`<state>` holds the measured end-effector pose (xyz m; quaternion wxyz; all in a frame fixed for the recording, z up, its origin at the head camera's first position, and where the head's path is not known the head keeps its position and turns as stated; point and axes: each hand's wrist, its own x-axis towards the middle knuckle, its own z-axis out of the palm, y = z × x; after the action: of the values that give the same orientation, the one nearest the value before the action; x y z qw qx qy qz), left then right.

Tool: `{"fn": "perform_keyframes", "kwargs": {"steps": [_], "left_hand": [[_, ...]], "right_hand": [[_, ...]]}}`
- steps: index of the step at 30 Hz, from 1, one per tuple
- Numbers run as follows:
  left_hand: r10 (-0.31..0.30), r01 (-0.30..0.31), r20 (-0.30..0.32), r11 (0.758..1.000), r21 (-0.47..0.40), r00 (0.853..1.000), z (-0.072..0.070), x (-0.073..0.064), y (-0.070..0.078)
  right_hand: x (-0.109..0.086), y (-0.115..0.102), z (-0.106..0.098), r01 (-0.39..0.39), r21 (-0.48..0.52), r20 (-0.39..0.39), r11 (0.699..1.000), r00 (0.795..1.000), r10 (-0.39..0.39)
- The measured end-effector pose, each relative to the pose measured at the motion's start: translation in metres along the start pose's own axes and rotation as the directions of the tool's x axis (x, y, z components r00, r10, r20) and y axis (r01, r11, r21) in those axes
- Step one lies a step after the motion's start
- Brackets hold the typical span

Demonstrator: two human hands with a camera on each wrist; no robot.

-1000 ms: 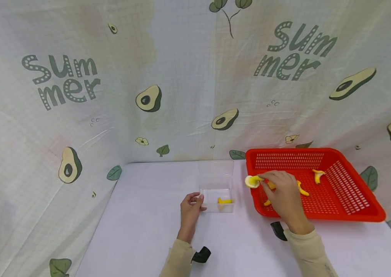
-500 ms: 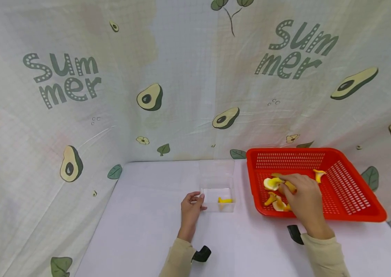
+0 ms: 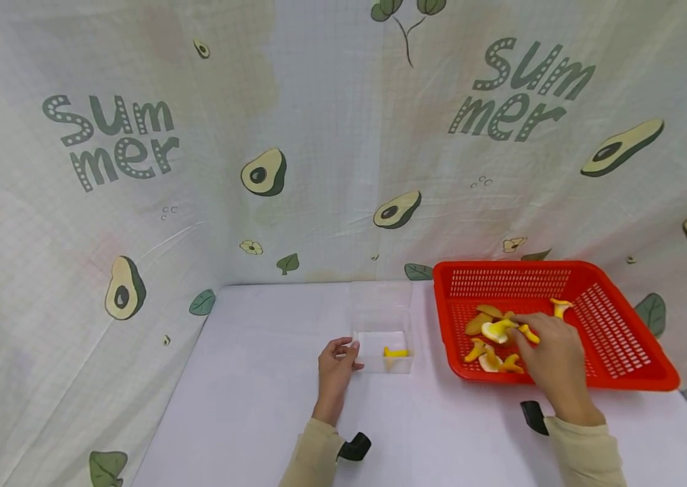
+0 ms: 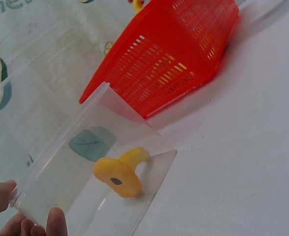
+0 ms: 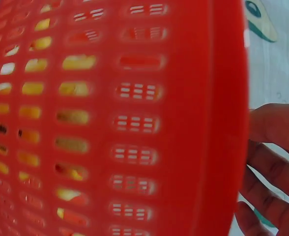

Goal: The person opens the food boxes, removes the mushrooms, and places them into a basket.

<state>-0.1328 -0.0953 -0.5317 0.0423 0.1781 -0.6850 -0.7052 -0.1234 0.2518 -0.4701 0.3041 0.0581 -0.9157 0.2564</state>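
Note:
My left hand [image 3: 336, 368] grips the left side of a clear plastic box [image 3: 401, 366], its lid raised at the back. In the box lies one yellow chanterelle mushroom [image 4: 119, 178], with a dark spot on its cap in the left wrist view. Over the red basket [image 3: 629, 384], my right hand [image 3: 553, 355] pinches the stem of a chanterelle with a pale cap [image 3: 493, 331]. More chanterelles [image 3: 489, 358] lie beneath and around it on the basket floor. In the right wrist view the basket wall [image 5: 198, 123] hides the fingertips and what they hold.
Another chanterelle [image 3: 560, 308] lies apart toward the back of the basket. The basket stands right of the box on the white tabletop [image 3: 258, 379]. A printed cloth [image 3: 319, 135] hangs behind the table. Black wrist mounts [image 3: 354, 447] stick out beside both sleeves.
My right hand has moved right and slightly toward me, carrying the pale-capped chanterelle from over the basket's left rim to above the other mushrooms. My left hand and the box have stayed put.

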Motion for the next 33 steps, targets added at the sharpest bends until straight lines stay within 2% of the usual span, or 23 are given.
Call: {"fn": "perform_keyframes", "kwargs": {"steps": [2, 7, 9, 17, 25, 33], "left_hand": [[0.000, 0.000, -0.001, 1.000, -0.006, 1.000, 0.000, -0.003, 0.005], [0.000, 0.000, 0.017, 1.000, -0.015, 1.000, -0.001, -0.019, 0.030], [0.000, 0.000, 0.021, 1.000, -0.012, 1.000, -0.001, -0.021, 0.032], [0.017, -0.017, -0.005, 1.000, 0.006, 1.000, 0.001, -0.003, 0.003], [-0.001, 0.001, -0.005, 1.000, -0.009, 1.000, 0.001, -0.001, 0.001], [-0.019, 0.019, 0.004, 1.000, -0.009, 1.000, 0.000, 0.002, -0.003]], "right_hand": [[0.000, 0.003, -0.001, -0.006, -0.018, 0.004, 1.000, 1.000, 0.006], [-0.001, 0.012, -0.004, -0.009, -0.063, 0.006, 0.998, 1.000, 0.010], [-0.001, 0.016, -0.006, -0.021, -0.074, 0.012, 0.997, 1.000, 0.022], [-0.003, 0.027, -0.013, -0.089, -0.105, 0.052, 0.990, 0.994, 0.095], [-0.004, 0.034, -0.017, -0.149, -0.139, 0.145, 0.979, 0.975, 0.169], [-0.005, 0.038, -0.016, -0.153, -0.148, 0.177, 0.977, 0.968, 0.178]]}}
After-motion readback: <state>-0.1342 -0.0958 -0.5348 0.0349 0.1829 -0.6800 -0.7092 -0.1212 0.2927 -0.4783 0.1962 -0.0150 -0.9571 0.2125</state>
